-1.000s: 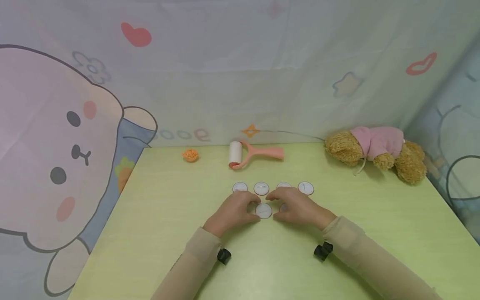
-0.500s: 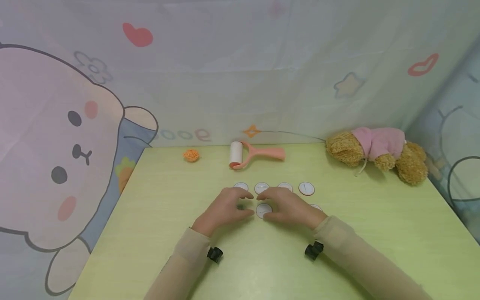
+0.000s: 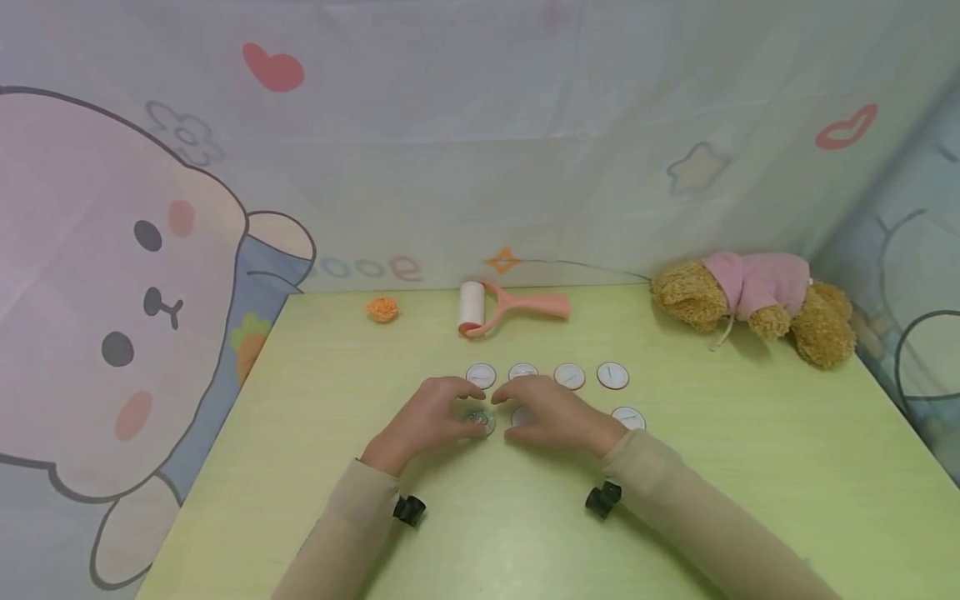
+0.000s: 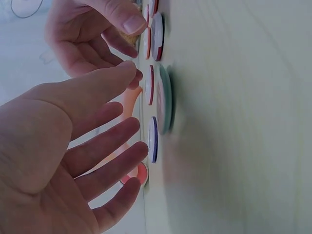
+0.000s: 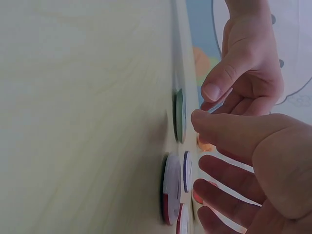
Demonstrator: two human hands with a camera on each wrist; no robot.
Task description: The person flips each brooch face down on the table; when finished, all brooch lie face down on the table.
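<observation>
Round pin-back button badges lie in two rows on the table, most with white backs and pins upward. My left hand (image 3: 431,423) is at the left end of the front row, thumb and fingers apart around a green badge (image 3: 487,422), without gripping it. The left wrist view shows this green badge (image 4: 166,100) flat on the table, just beyond my fingertips. My right hand (image 3: 558,415) hovers over the front row, fingers loosely bent and holding nothing. It partly covers a white-backed badge (image 5: 172,190). At the front row's right end lies another badge (image 3: 628,417).
Behind the hands runs the back row, including a badge (image 3: 569,377) near its middle. Farther back lie an orange scrunched ball (image 3: 382,310), a pink-handled lint roller (image 3: 528,306) and a teddy bear (image 3: 753,292) in pink. A printed curtain (image 3: 450,167) borders the table (image 3: 525,533).
Both hands have shifted left along the front row. The green badge has come into view by my left hand, and the badge at the right end is now uncovered. The badges appear unmoved.
</observation>
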